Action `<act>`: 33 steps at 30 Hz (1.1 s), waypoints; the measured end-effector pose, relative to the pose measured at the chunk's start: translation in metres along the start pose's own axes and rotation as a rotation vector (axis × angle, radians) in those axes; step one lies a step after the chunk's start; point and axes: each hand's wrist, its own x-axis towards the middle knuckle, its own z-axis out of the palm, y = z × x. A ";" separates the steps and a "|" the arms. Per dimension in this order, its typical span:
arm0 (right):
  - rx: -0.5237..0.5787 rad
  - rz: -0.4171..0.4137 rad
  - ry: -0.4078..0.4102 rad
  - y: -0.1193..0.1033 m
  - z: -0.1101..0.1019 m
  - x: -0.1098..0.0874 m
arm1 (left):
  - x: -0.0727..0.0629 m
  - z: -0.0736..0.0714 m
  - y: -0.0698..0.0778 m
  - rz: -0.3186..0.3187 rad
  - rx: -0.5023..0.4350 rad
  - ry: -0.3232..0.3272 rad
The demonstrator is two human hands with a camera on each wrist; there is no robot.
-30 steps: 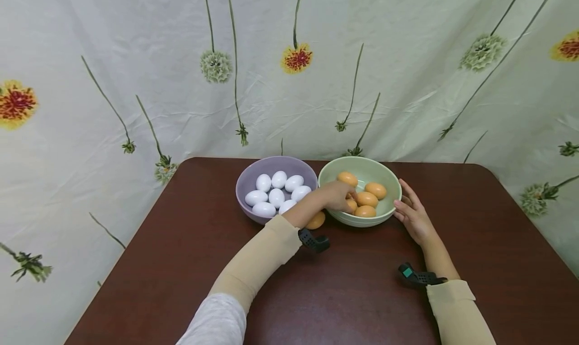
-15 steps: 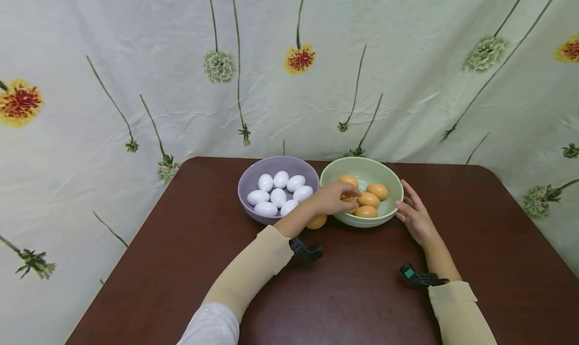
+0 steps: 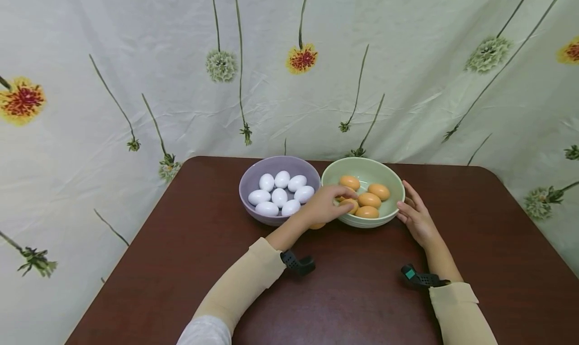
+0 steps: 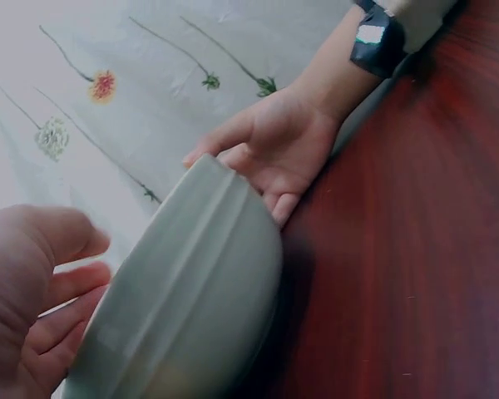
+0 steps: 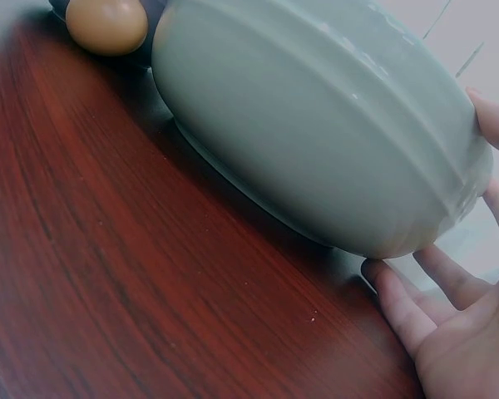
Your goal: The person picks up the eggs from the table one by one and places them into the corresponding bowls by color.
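In the head view, my left hand [image 3: 326, 204] is over the near left rim of a green bowl [image 3: 392, 211], its fingers loosely spread and nothing in them. Several brown eggs [image 3: 369, 200] lie inside this bowl, some partly covered by the hand. Another brown egg [image 5: 106, 25] rests outside it on the table; my left wrist hides most of it in the head view. My right hand [image 3: 417, 218] rests on the right side of the green bowl. Its thumb is at the rim and its spread fingers touch the outer wall, as the right wrist view shows.
A purple bowl [image 3: 248, 179] with several white eggs [image 3: 279, 197] stands just left of the green one. Both are near the back edge of a dark red-brown table [image 3: 344, 294]. Behind hangs a pale cloth [image 3: 407, 73] printed with flowers.
My left hand has drawn back to the left and toward me, uncovering more of the brown eggs beneath it. My right hand has stayed at the green bowl.
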 end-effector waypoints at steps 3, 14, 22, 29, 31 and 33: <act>-0.007 0.003 0.001 0.000 0.000 0.000 | -0.007 0.003 -0.001 0.018 0.019 0.067; 0.002 -0.005 -0.008 0.003 -0.002 0.000 | -0.027 0.013 -0.004 0.104 0.098 0.249; 0.005 -0.011 -0.014 0.003 -0.003 0.000 | -0.041 0.022 -0.010 0.112 0.091 0.377; 0.002 -0.004 -0.006 0.003 -0.002 0.000 | -0.055 0.027 -0.013 0.141 0.111 0.437; 0.001 -0.003 -0.006 0.003 -0.002 0.000 | -0.060 0.028 -0.013 0.141 0.122 0.438; 0.001 -0.002 -0.006 0.003 -0.002 0.001 | -0.064 0.027 -0.013 0.133 0.130 0.428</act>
